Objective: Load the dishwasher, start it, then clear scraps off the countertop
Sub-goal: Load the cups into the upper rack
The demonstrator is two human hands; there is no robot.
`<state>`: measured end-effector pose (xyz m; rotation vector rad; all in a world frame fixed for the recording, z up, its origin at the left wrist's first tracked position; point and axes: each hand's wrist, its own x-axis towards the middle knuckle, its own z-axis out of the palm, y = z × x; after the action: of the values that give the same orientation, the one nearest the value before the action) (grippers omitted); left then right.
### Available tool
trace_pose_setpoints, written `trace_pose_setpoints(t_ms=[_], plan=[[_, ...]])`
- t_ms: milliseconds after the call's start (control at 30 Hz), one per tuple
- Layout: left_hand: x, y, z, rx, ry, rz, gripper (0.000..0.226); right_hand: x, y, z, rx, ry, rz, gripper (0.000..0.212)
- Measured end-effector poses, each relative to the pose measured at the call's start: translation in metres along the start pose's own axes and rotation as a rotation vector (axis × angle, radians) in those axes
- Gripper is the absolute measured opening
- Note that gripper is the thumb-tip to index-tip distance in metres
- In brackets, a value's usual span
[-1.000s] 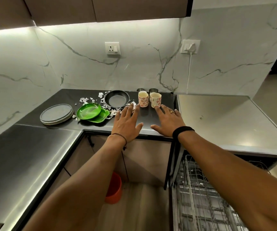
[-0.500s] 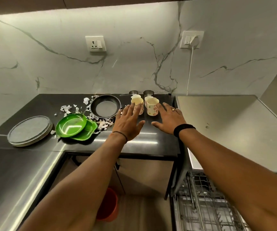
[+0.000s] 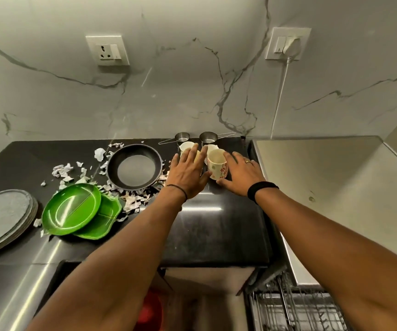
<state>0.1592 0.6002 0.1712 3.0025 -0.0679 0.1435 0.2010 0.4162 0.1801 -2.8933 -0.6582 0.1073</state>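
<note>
Cream cups with red flowers stand at the back of the black countertop (image 3: 216,225). The front cup (image 3: 217,163) stands between my two hands. My right hand (image 3: 241,174) lies against its right side with straight fingers and the thumb at its base. With its fingers extended, my left hand (image 3: 187,174) reaches over another cup (image 3: 197,156) and hides most of it. Two more cups (image 3: 186,146) stand just behind. The pulled-out dishwasher rack (image 3: 295,311) shows at the bottom right.
A black frying pan (image 3: 134,167) sits left of the cups, ringed by torn paper scraps (image 3: 134,199). Two green plates (image 3: 72,209), grey stacked plates (image 3: 1,216), steel measuring cups (image 3: 208,137) by the wall, a red bin (image 3: 149,311) on the floor.
Both hands have moved forward from the counter's middle to the cups. My right hand now touches the front cup and my left hand covers another. The view has come closer.
</note>
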Motion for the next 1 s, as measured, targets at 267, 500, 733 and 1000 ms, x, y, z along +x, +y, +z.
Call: trace_pose_setpoints(t_ms=[267, 500, 733, 1000], plan=[[0.072, -0.035, 0.019, -0.019, -0.074, 0.100, 0.073, 0.063, 0.005, 0.013, 0.050, -0.046, 0.126, 0.099], [0.110, -0.056, 0.045, -0.038, -0.116, 0.193, 0.068, 0.097, 0.003, 0.044, 0.180, -0.075, 0.256, 0.103], [0.123, -0.074, 0.057, -0.043, -0.120, 0.263, 0.063, 0.117, 0.004, 0.070, 0.357, 0.018, 0.322, 0.098], [0.133, -0.073, 0.066, -0.125, -0.026, 0.401, 0.066, 0.112, 0.009, 0.069, 0.478, 0.156, 0.357, 0.093]])
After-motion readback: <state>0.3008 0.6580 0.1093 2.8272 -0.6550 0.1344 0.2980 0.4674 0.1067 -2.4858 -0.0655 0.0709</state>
